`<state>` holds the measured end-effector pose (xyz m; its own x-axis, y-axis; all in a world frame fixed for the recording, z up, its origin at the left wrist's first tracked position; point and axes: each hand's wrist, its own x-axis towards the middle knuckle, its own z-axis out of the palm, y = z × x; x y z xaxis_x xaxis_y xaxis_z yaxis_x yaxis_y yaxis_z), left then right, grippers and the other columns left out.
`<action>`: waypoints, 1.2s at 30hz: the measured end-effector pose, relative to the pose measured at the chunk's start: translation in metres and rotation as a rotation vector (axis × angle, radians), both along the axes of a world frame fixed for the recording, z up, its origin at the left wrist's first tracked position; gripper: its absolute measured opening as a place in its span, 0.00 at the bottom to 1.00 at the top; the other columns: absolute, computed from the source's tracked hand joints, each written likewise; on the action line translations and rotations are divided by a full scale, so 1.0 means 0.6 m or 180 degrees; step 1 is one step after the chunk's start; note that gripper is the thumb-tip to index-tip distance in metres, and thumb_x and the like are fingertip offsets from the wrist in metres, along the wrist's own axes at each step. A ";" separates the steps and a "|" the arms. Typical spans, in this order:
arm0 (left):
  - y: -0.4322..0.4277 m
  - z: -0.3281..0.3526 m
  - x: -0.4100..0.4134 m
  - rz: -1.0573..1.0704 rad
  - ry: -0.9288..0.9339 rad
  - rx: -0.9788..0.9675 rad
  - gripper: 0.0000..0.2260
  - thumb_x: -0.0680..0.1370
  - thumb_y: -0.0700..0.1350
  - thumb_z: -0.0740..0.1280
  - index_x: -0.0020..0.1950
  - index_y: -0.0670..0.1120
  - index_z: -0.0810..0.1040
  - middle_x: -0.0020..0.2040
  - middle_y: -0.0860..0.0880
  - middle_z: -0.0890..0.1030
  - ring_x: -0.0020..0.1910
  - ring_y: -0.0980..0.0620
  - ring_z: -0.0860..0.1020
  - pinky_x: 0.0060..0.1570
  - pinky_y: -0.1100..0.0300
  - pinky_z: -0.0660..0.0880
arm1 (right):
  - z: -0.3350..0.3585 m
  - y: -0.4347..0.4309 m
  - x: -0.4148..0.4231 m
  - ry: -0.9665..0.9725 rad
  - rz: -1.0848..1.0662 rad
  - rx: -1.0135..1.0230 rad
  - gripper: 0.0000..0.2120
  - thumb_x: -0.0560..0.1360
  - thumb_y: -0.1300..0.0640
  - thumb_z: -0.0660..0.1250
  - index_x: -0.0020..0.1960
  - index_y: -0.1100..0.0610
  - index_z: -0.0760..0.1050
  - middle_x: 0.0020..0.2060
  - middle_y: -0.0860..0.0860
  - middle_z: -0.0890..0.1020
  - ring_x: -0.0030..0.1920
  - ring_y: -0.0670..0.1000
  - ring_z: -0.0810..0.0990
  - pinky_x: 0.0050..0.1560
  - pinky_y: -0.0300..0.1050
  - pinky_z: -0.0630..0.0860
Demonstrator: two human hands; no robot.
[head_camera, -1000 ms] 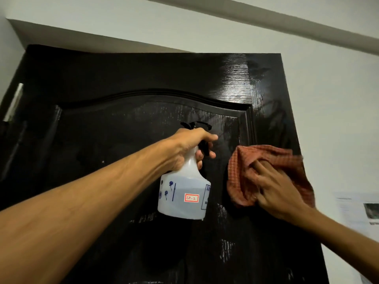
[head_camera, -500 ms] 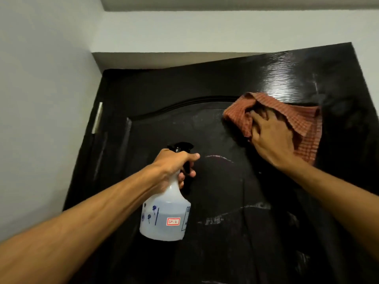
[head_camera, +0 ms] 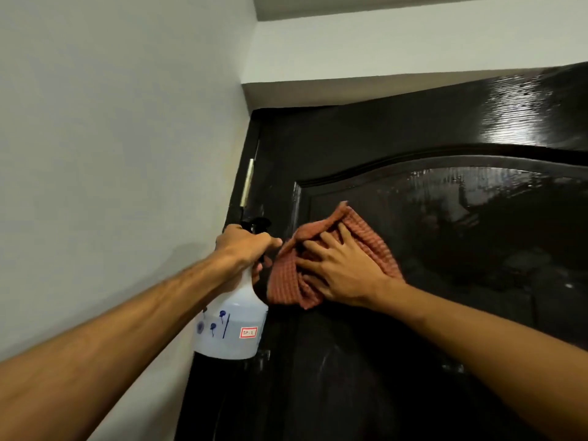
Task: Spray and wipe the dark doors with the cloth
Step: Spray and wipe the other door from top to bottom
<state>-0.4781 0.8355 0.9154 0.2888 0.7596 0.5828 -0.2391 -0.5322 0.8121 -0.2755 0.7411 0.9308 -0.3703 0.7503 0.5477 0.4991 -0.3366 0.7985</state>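
Observation:
A glossy dark door [head_camera: 445, 313] with an arched raised panel fills the right of the view. My right hand [head_camera: 343, 268] presses a red checked cloth [head_camera: 286, 275] flat against the panel's upper left corner. My left hand [head_camera: 245, 246] grips the neck of a translucent white spray bottle [head_camera: 230, 326] with a black trigger head, held upright just left of the cloth, near the door's hinge edge. The bottle carries a small red-bordered label and blue marks.
A pale wall [head_camera: 111, 154] stands close on the left, meeting the door frame. A metal hinge [head_camera: 247, 186] shows on the door's left edge. White wall and ceiling recess [head_camera: 381, 58] run above the door. Wet streaks gleam on the upper right panel.
My right hand has swept the cloth from the door's right side, up across the top, to the panel's left corner. My view has turned left; the bottle now sits by the hinge edge.

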 end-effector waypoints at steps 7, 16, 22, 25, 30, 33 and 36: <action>0.098 -0.002 -0.054 0.0270 -0.0036 -0.0118 0.08 0.77 0.43 0.73 0.51 0.39 0.83 0.41 0.40 0.85 0.27 0.52 0.76 0.24 0.61 0.71 | 0.113 0.136 -0.085 0.0813 0.0220 0.1022 0.23 0.81 0.41 0.51 0.69 0.46 0.75 0.69 0.53 0.75 0.68 0.62 0.71 0.71 0.69 0.59; 0.134 0.000 -0.049 0.0304 -0.0016 -0.0032 0.06 0.76 0.41 0.74 0.50 0.39 0.84 0.40 0.40 0.86 0.29 0.51 0.79 0.22 0.63 0.72 | 0.100 0.252 -0.099 0.0405 0.0117 0.0590 0.21 0.81 0.42 0.54 0.64 0.49 0.79 0.65 0.53 0.79 0.69 0.60 0.73 0.75 0.65 0.56; 0.135 -0.053 -0.054 0.0341 0.0180 -0.0132 0.05 0.76 0.39 0.73 0.50 0.41 0.82 0.41 0.47 0.81 0.35 0.56 0.77 0.26 0.65 0.74 | -0.109 0.264 -0.092 -0.0190 0.0265 -0.0903 0.27 0.80 0.41 0.60 0.72 0.56 0.74 0.69 0.59 0.77 0.71 0.65 0.73 0.71 0.68 0.67; 0.131 -0.063 -0.055 0.0332 0.0157 -0.0229 0.06 0.75 0.39 0.74 0.50 0.38 0.84 0.38 0.44 0.83 0.24 0.57 0.78 0.21 0.64 0.72 | -0.003 0.228 -0.089 0.0324 0.0240 -0.0036 0.26 0.82 0.40 0.58 0.73 0.54 0.72 0.68 0.58 0.77 0.67 0.61 0.76 0.71 0.59 0.69; 0.121 -0.075 -0.058 0.0311 0.0134 -0.0291 0.07 0.75 0.41 0.75 0.48 0.38 0.85 0.38 0.40 0.86 0.33 0.48 0.78 0.20 0.65 0.71 | -0.035 0.197 -0.064 0.0250 0.0240 0.0141 0.29 0.79 0.40 0.54 0.76 0.50 0.69 0.77 0.58 0.66 0.77 0.68 0.60 0.75 0.74 0.53; 0.113 -0.096 -0.063 0.0272 0.0159 -0.0339 0.07 0.75 0.41 0.74 0.48 0.37 0.84 0.41 0.38 0.86 0.30 0.48 0.77 0.22 0.62 0.70 | -0.107 0.165 -0.051 -0.0243 0.0250 -0.0809 0.24 0.79 0.40 0.56 0.68 0.49 0.77 0.69 0.55 0.75 0.70 0.65 0.70 0.71 0.70 0.64; 0.101 -0.101 -0.059 0.0207 0.0182 -0.0327 0.07 0.77 0.42 0.73 0.49 0.38 0.83 0.42 0.38 0.86 0.23 0.53 0.72 0.23 0.61 0.71 | -0.018 0.120 -0.036 0.0069 0.0144 0.0066 0.24 0.81 0.41 0.52 0.68 0.50 0.76 0.69 0.55 0.76 0.68 0.62 0.72 0.73 0.67 0.61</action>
